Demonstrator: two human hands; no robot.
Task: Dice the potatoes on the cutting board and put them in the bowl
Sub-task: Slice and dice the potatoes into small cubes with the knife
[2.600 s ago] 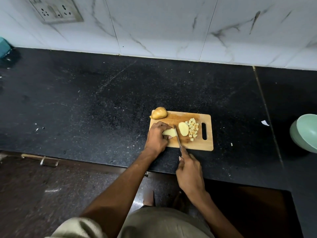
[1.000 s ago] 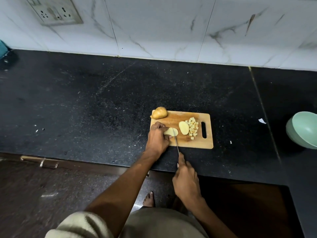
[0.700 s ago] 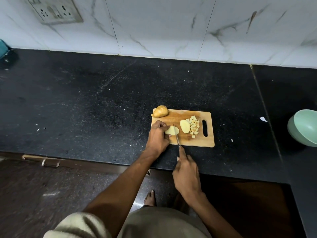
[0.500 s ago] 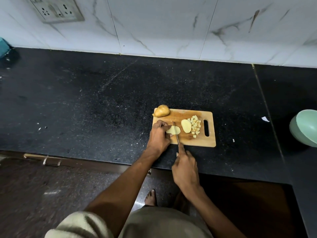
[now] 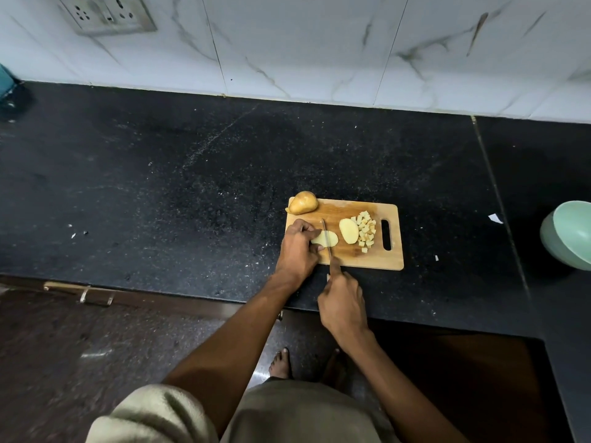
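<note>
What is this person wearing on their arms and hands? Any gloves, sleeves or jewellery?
Nothing shows on either arm. The left hand and right hand are gloveless, with no ring, watch or bracelet visible. Both forearms are uncovered up to the bottom of the picture, where a pale beige garment covers the body.

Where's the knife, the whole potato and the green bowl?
knife (image 5: 326, 239), head view, on the thin blade.
whole potato (image 5: 303, 203), head view, middle of its skin.
green bowl (image 5: 553, 241), head view, on its outer wall.
</note>
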